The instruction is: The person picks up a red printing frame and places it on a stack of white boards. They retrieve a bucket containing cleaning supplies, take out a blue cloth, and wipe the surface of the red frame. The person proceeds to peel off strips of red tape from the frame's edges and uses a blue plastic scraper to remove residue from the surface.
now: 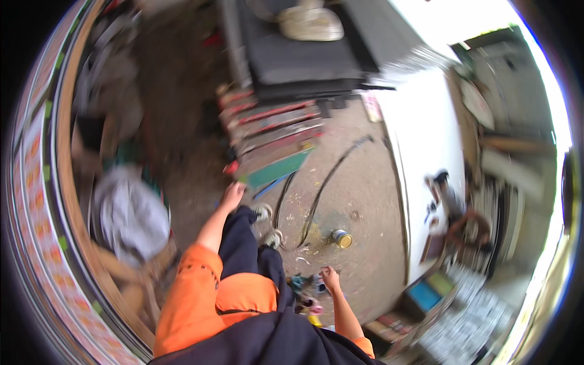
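My left hand (233, 196) is at the near left corner of a green board (277, 169), with its fingers closed on the edge. This board is the nearest of a leaning row of boards with red edges (280, 125). Away from the boards, my right hand (330, 278) hangs over the floor, its fingers curled in with nothing visible in them. Beyond it a small tin with a yellowish lid (342, 238) stands on the floor. Motion smears the picture, so fine detail of both hands is lost.
Black cables (322, 194) lie across the floor near my shoes. A black table (298, 64) stands behind the boards with a pale object on it. A grey cloth bundle (132, 214) is at left. At right are a white panel (426, 146) and a crouching person (465, 225).
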Tool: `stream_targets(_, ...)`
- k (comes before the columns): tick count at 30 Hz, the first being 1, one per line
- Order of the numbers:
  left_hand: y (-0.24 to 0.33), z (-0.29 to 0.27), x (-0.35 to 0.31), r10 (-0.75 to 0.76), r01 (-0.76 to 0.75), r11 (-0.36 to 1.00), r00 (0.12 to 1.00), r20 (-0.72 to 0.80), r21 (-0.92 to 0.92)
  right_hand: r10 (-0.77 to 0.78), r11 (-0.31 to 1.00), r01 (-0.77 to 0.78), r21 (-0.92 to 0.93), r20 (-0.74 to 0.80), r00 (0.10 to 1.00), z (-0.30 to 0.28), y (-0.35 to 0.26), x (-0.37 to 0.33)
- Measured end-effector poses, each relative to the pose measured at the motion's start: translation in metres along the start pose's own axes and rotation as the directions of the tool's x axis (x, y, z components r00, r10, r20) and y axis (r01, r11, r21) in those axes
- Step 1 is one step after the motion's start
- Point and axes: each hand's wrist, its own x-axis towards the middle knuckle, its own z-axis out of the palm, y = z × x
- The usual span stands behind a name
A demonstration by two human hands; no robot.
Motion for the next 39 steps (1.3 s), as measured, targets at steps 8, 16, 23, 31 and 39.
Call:
stream_targets(8,-0.082,0.037,-0.056,-0.209,0.158,0.967,0.94,-0.271,-0.198,-0.385,0.892,0.401,-0.21,0.112,0.916,-0.027,-0.061,0.176)
stream_targets(16,-0.129,-0.007,-0.043,-0.252,0.142,0.951,0.87,-0.424,-0.275,-0.321,0.893,0.308,0.328,-0.017,0.947,0.107,-0.161,0.248)
stream_targets(23,-0.077,-0.038,0.074,-0.055,-0.099,0.91,0.933,-0.355,-0.402,-0.122,0.797,0.204,0.569,-0.179,0.976,0.163,-0.277,0.262)
stream_targets(31,-0.029,-0.026,0.099,0.094,-0.176,0.9,0.972,-0.217,-0.399,0.034,0.812,0.135,0.567,-0.276,0.96,0.18,-0.328,0.271)
stream_targets(39,-0.014,-0.027,0.091,0.211,-0.238,0.947,0.967,-0.14,-0.214,-0.175,0.809,0.363,0.462,-0.4,0.9,0.17,-0.298,0.268)
